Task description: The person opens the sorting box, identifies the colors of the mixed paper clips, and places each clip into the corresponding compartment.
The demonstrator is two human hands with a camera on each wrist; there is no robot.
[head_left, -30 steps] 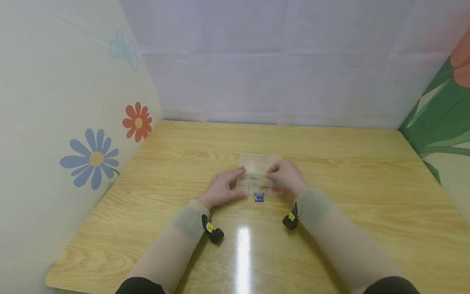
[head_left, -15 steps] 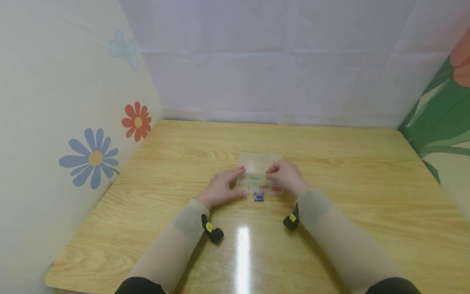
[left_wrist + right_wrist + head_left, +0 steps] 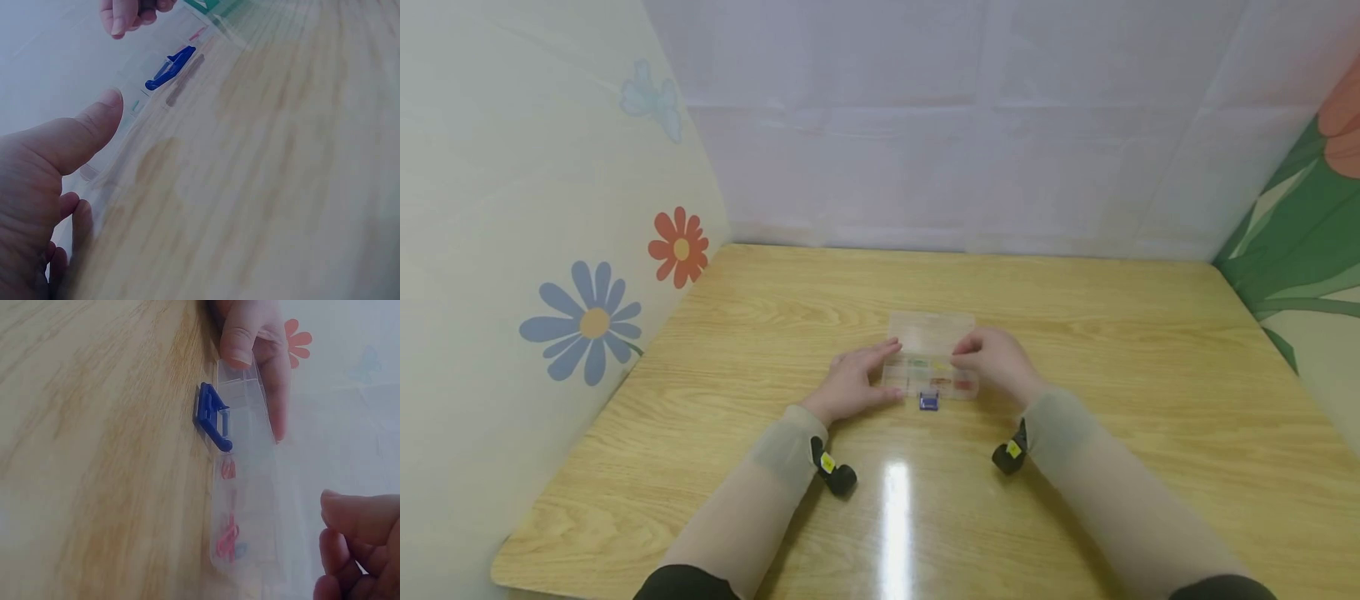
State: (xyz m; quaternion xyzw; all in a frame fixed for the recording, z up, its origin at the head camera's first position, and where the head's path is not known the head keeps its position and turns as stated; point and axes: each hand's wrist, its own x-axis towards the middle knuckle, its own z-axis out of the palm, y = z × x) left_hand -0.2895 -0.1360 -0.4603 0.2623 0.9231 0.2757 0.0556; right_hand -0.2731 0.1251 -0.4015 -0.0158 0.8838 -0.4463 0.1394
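A clear compartment box (image 3: 917,387) lies on the table with its see-through lid (image 3: 928,329) swung back. My left hand (image 3: 850,383) holds the box's left end, thumb at the front edge and forefinger along the far side. Small pink and red pieces (image 3: 228,537) lie in the right front compartments; in the head view green (image 3: 917,363) and yellow pieces (image 3: 940,366) sit in the rear ones. A blue latch-like piece (image 3: 209,415) is at the box's front. My right hand (image 3: 996,358) hovers at the right end, fingers loosely bent, with nothing visible between them.
The wooden table (image 3: 760,317) surrounds the box. A pale cloth backdrop (image 3: 962,167) stands behind it, and a flower-printed wall (image 3: 550,208) is on the left. Green leaf prints (image 3: 1307,242) show on the right.
My right hand has shifted a little to the right, away from the box's rear compartments, and a yellow piece shows more clearly there. My left hand and the box keep their place.
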